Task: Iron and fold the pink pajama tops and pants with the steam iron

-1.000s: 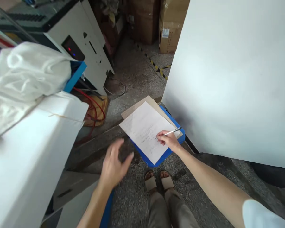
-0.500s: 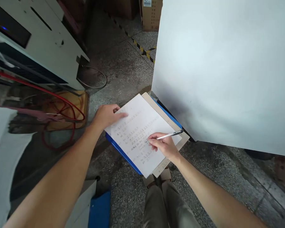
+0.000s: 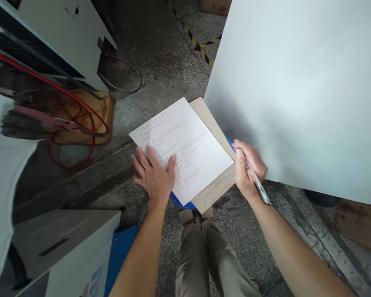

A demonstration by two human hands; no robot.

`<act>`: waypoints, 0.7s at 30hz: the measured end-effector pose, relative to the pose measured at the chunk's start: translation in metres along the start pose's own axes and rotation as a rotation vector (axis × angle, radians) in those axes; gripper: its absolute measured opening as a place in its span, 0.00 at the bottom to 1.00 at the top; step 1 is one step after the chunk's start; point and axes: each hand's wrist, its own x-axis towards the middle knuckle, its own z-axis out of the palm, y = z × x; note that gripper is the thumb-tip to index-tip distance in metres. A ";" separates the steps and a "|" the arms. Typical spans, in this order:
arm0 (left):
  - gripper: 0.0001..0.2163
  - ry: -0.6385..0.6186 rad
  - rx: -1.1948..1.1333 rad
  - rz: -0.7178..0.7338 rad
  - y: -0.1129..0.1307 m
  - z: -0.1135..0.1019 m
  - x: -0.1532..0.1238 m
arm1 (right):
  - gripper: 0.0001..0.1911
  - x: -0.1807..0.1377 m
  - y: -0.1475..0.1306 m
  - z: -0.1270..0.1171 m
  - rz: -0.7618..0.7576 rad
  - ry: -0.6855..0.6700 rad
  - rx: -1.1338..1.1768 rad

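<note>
A white sheet of paper (image 3: 185,144) with rows of handwriting lies on a beige cardboard sheet (image 3: 212,123), and the edge of a blue clipboard (image 3: 181,202) shows beneath them. My left hand (image 3: 153,175) rests on the sheet's lower left part, fingers spread. At the stack's right edge, my right hand (image 3: 249,169) grips a silver pen (image 3: 259,187), its tip hidden in my fingers and off the paper.
A large white panel (image 3: 297,82) rises just beyond the stack. At upper left stands a white machine (image 3: 62,37), above red cable (image 3: 77,119) on a tan board. My trousered legs (image 3: 191,264) are below, with a white box (image 3: 71,243) at lower left.
The view has swung down and right. My left hand has slid onto the sheet's lower part. My right hand has lifted the pen from the paper and moved to the stack's right edge.
</note>
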 end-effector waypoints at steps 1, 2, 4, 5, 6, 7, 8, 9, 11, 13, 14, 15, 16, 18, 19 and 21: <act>0.39 -0.005 0.018 0.041 -0.001 0.000 -0.003 | 0.16 -0.005 0.008 -0.003 -0.077 0.062 -0.130; 0.39 -0.008 0.032 0.077 -0.001 0.001 -0.006 | 0.17 -0.010 0.015 -0.002 -0.123 0.099 -0.220; 0.39 -0.004 0.044 0.123 0.002 0.004 -0.010 | 0.18 -0.015 0.026 0.014 -0.119 0.140 -0.310; 0.40 -0.001 0.045 0.135 0.005 0.006 -0.012 | 0.19 -0.015 0.029 0.025 -0.077 0.168 -0.327; 0.40 0.004 0.046 0.140 0.009 0.008 -0.011 | 0.20 -0.013 0.030 0.035 -0.021 0.205 -0.336; 0.40 0.009 0.047 0.142 0.012 0.010 -0.010 | 0.20 -0.010 0.030 0.042 0.036 0.243 -0.338; 0.41 0.013 0.047 0.141 0.015 0.012 -0.008 | 0.21 -0.007 0.029 0.045 0.084 0.271 -0.333; 0.41 0.015 0.044 0.137 0.017 0.012 -0.006 | 0.22 -0.006 0.027 0.043 0.118 0.277 -0.319; 0.41 0.019 0.029 0.116 0.018 0.012 -0.002 | 0.22 -0.011 0.026 0.028 0.150 0.247 -0.279; 0.41 0.020 0.014 0.111 0.018 0.010 -0.002 | 0.22 -0.025 0.030 0.009 0.233 0.246 -0.240; 0.41 0.022 0.009 0.116 0.017 0.009 -0.005 | 0.23 -0.033 0.034 0.002 0.332 0.291 -0.209; 0.41 0.023 0.005 0.127 0.017 0.009 -0.007 | 0.25 -0.040 0.038 0.001 0.469 0.359 -0.165; 0.41 0.021 0.001 0.143 0.018 0.008 -0.011 | 0.26 -0.046 0.042 0.004 0.624 0.435 -0.101; 0.41 0.012 -0.009 0.167 0.020 0.007 -0.016 | 0.30 -0.048 0.048 0.023 0.872 0.535 0.047; 0.40 0.008 -0.013 0.172 0.021 0.006 -0.017 | 0.31 -0.046 0.048 0.037 0.935 0.556 0.105; 0.40 0.007 -0.014 0.172 0.023 0.006 -0.018 | 0.31 -0.037 0.045 0.058 0.955 0.572 0.163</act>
